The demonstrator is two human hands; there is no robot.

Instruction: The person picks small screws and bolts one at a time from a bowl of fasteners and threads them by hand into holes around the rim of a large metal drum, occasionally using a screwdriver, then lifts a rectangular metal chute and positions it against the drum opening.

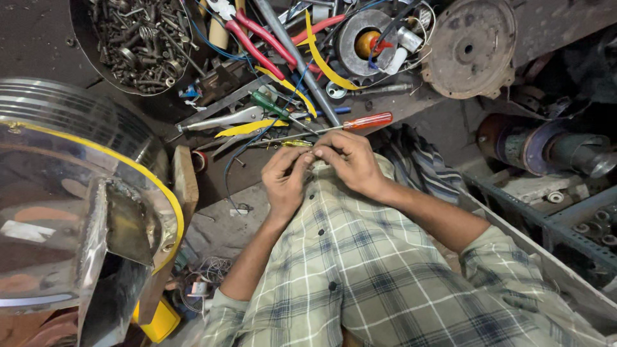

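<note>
My left hand (286, 180) and my right hand (350, 162) meet in front of my checked shirt, fingertips pinched together on a small thing too tiny to make out, maybe a thin wire (313, 156). Just beyond the fingers lie a red-handled screwdriver (366, 121), a green-handled screwdriver (270, 103) and a small yellow-green tool (297, 143). A blue wire (241, 154) runs from the clutter down past my left hand.
A shiny metal drum with a yellow rim (83, 193) fills the left. A bowl of bolts and nuts (138, 42) sits at top left. Red-handled pliers (257, 38), yellow strips, a wound motor stator (366, 42), a round rusty motor cover (472, 45) and another motor (546, 148) lie around.
</note>
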